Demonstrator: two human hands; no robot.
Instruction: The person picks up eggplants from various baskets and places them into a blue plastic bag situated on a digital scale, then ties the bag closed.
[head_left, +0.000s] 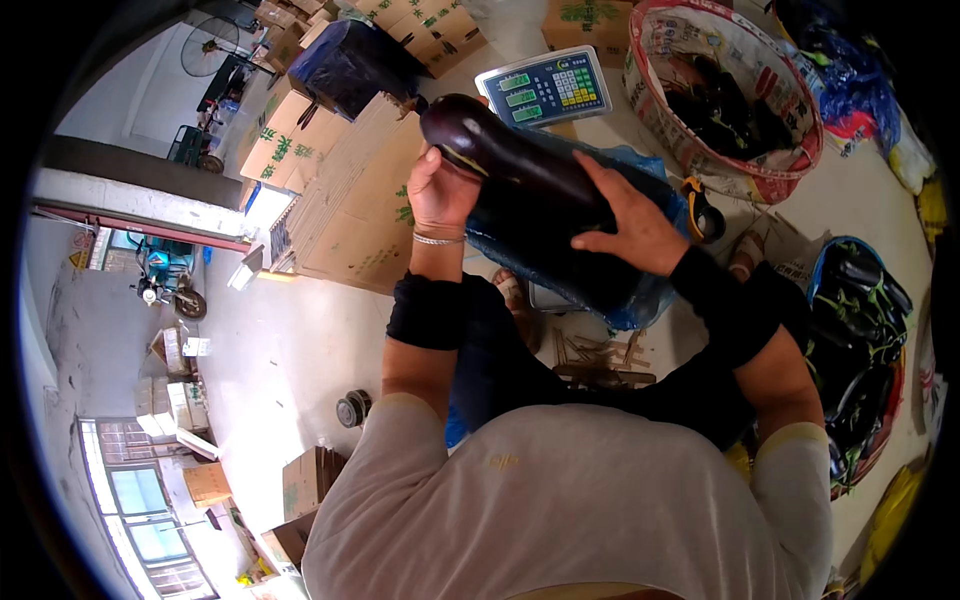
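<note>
A large, glossy dark purple eggplant (517, 154) lies slantwise between my hands. My left hand (446, 180) grips its far left end from below, with the thumb showing at the side. Over the other end, my right hand (637, 217) has its index finger and thumb spread to either side of the fruit. Beneath it is a container lined with blue plastic film (652, 300), resting on a metal scale platform (551, 298). Its contents are too dark to tell apart. Beyond stands the scale's display panel (544, 86) with lit readouts and a keypad.
A woven-sack-lined basket (802, 169) holding eggplants stands far right. Another eggplant-filled basket (900, 390) is by my right elbow. A tape dispenser (703, 210) lies beside the film. Flattened cartons (360, 217) lean on the left, and a tape roll (352, 409) sits on the floor.
</note>
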